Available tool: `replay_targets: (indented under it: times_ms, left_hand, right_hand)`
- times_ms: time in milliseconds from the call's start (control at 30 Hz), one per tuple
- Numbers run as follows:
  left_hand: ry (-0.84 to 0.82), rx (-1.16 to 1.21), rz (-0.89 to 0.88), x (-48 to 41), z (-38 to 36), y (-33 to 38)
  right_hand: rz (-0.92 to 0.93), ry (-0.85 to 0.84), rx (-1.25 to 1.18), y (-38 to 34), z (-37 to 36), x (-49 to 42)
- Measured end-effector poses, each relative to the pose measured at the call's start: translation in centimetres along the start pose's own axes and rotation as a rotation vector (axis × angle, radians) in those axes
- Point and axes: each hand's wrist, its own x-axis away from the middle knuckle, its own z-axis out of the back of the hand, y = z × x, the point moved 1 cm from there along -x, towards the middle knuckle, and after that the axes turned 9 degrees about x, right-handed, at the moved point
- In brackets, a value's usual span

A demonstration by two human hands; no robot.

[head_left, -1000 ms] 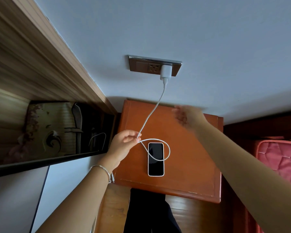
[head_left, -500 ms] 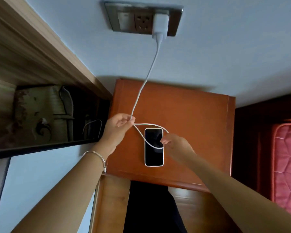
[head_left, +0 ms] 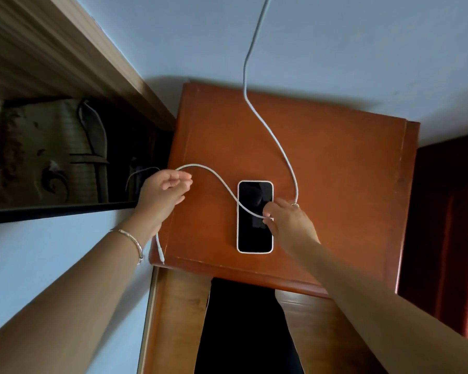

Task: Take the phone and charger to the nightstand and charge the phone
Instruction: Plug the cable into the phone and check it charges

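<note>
A white-edged phone (head_left: 254, 201) lies screen up, dark, on the orange-brown nightstand (head_left: 335, 163). A white charger cable (head_left: 265, 125) drops from above the frame along the wall, curves across the nightstand to my right hand (head_left: 287, 222), then crosses the phone's screen and arcs left to my left hand (head_left: 164, 193). My right hand pinches the cable over the phone's right side. My left hand grips the cable near the nightstand's left edge, and the cable's loose plug end (head_left: 160, 252) hangs below that hand. The plug is apart from the phone.
A wooden headboard or shelf (head_left: 52, 49) with a dark recess (head_left: 65, 157) lies left of the nightstand. A pale blue wall (head_left: 362, 49) rises behind it. A dark red bed edge (head_left: 449, 225) is at the right. Wood floor (head_left: 179, 319) and my dark-clothed legs (head_left: 243, 327) are below.
The view dropped, so the wall socket and plug left the frame. My left hand pulled the cable leftward and the loop opened out. My right hand stays pinching the cable over the phone.
</note>
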Motion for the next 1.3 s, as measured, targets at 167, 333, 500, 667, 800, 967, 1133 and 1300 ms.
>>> replay_targets:
  times_ms: [167, 333, 500, 667, 800, 967, 1133, 1300]
  left_hand:
    - [0.228, -0.186, 0.022, 0.5, 3.2, -3.2]
    - [0.226, -0.291, 0.125, 1.1, 2.9, -5.9]
    - [0.137, -0.389, 0.033, 1.4, 1.1, -6.4]
    - [0.057, -0.601, -0.088, 2.0, 0.3, -6.0]
    - [-0.029, -0.704, -0.194, 2.4, -0.4, -5.8]
    - [-0.039, -0.766, -0.270, 1.9, -1.4, -5.5]
    - [-0.026, -0.681, -0.288, 1.0, -2.7, -3.6]
    - [-0.208, -0.514, -0.237, 0.5, -4.9, -1.4]
  right_hand:
    - [-0.138, 0.134, -0.175, 2.2, 1.5, 0.2]
    - [-0.237, 0.210, -0.210, 5.4, 2.9, 0.6]
    - [-0.340, 0.237, -0.195, 8.2, 3.5, 1.3]
    - [-0.503, 0.230, -0.218, 10.3, 3.7, 1.9]
    - [-0.542, 0.190, -0.196, 10.1, 3.1, 2.1]
    - [-0.576, 0.019, -0.035, 8.7, 2.6, 0.9]
    - [-0.402, 0.081, 0.029, 6.2, 3.9, -0.5]
    - [0.178, 0.069, 0.016, 1.2, 4.5, -1.6]
